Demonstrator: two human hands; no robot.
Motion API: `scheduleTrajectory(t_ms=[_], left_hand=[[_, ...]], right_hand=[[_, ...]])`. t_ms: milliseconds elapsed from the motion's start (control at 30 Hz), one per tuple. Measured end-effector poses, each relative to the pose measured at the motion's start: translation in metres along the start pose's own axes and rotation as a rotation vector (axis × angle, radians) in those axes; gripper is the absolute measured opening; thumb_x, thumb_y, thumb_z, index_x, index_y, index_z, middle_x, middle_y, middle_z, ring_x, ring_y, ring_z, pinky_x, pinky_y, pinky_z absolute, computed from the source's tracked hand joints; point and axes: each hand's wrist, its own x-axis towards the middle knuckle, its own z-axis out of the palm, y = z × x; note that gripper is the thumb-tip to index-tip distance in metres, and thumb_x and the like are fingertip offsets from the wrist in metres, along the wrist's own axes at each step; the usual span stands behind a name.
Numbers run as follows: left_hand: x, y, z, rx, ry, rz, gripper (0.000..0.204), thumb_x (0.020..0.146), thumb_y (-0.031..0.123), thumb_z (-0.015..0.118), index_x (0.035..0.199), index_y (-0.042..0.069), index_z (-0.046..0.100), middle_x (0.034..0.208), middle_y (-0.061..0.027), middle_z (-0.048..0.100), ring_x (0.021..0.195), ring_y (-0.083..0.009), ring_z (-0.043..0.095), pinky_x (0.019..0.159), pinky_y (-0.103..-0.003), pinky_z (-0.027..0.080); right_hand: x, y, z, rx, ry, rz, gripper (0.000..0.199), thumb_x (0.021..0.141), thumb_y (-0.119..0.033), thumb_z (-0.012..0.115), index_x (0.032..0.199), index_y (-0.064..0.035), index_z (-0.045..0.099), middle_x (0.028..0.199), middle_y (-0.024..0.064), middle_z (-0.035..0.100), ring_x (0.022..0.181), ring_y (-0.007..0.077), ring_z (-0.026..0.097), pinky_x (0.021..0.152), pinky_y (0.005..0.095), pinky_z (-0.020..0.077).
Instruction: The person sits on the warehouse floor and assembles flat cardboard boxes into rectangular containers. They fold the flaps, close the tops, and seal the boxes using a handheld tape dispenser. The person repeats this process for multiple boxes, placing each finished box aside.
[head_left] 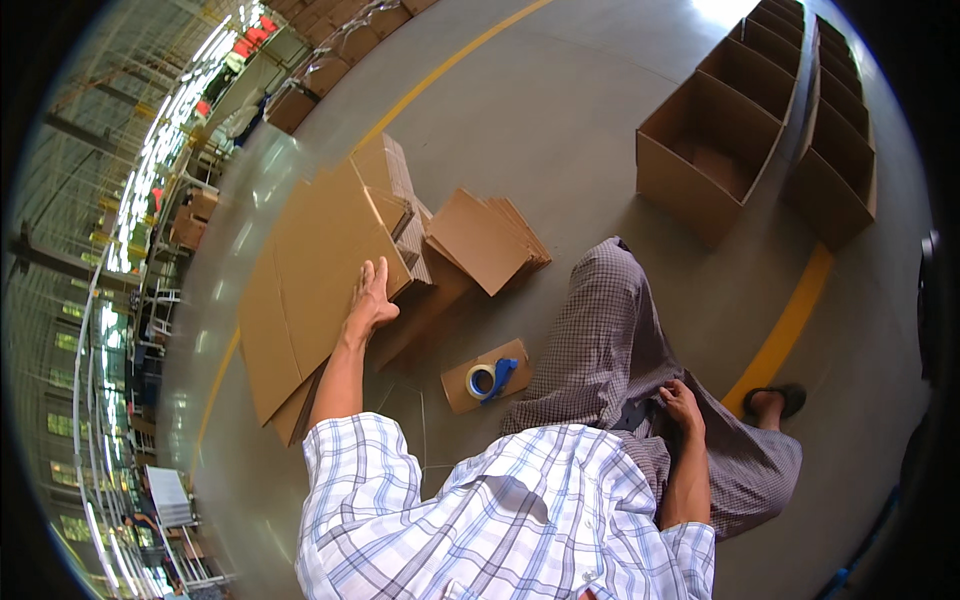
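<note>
The grey concrete floor [560, 130] fills the view, crossed by one yellow painted line [455, 60] at the top and a second, broader yellow line [785, 330] curving along the right.

At the upper right stand two rows of open brown cartons [760, 120]; about five can be counted in the nearer row and about four in the farther one, though the far ends bend out of clear sight.

One large flattened cardboard sheet [300, 270] lies left of centre, on top of further flat sheets whose edges stick out beneath it; their number cannot be told. Just right of it sit two stacks of smaller folded cardboard pieces: one stack [395, 185] at the sheet's upper corner and one fanned stack [490, 240] beside it.

The person sits on the floor with one checked trouser leg [610, 330] stretched forward and one sandalled foot [775, 402] on the broad yellow line.

One small cardboard scrap [462, 390] lies in front of the person, carrying one tape dispenser [492, 380], white roll and blue handle.

The left hand [372, 298] lies flat and open, fingers spread, on the large sheet's near edge. The right hand [682, 405] rests on the trousers at the thigh, fingers curled loosely, holding nothing visible.
</note>
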Motion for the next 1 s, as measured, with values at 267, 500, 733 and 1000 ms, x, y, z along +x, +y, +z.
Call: scheduleTrajectory(t_ms=[267,500,733,1000], left_hand=[[-0.026,-0.051,0.005,0.078,0.368,-0.116,0.055,0.082,0.0,0.061,0.135,0.0,0.048,0.136,-0.0209,0.052,0.125,-0.0361,0.05,0.104,-0.042,0.043],[-0.028,-0.032,-0.233,-0.068,0.599,0.426,0.033,0.093,0.027,0.066,0.11,0.0,0.065,0.093,-0.0129,0.07,0.082,-0.0256,0.066,0.077,-0.039,0.051],[-0.082,0.165,-0.37,-0.184,0.391,0.717,0.021,0.085,0.011,0.071,0.103,0.002,0.064,0.079,-0.0112,0.065,0.071,-0.0153,0.062,0.067,-0.032,0.05],[-0.053,0.241,-0.406,-0.142,0.343,0.918,0.033,0.078,0.006,0.077,0.108,0.001,0.066,0.084,-0.0076,0.071,0.075,-0.0145,0.066,0.07,-0.03,0.052]], right_hand=[[0.002,0.009,0.002,-0.059,0.116,-0.141,0.034,0.09,-0.025,0.065,0.111,0.0012,0.064,0.108,0.0215,0.068,0.102,0.0342,0.065,0.086,0.0399,0.0509],[0.01,0.004,0.007,-0.128,0.095,-0.076,0.035,0.089,-0.029,0.066,0.112,-0.0033,0.064,0.112,0.0213,0.067,0.11,0.0374,0.062,0.091,0.0436,0.0498],[0.003,-0.018,0.006,-0.029,0.146,-0.178,0.037,0.09,-0.03,0.066,0.116,-0.0046,0.063,0.114,0.0191,0.067,0.11,0.0357,0.062,0.092,0.0432,0.0494],[-0.019,-0.035,-0.019,0.226,0.297,-0.227,0.041,0.091,-0.029,0.064,0.122,-0.0032,0.06,0.116,0.0183,0.067,0.11,0.0332,0.063,0.095,0.0413,0.0485]])
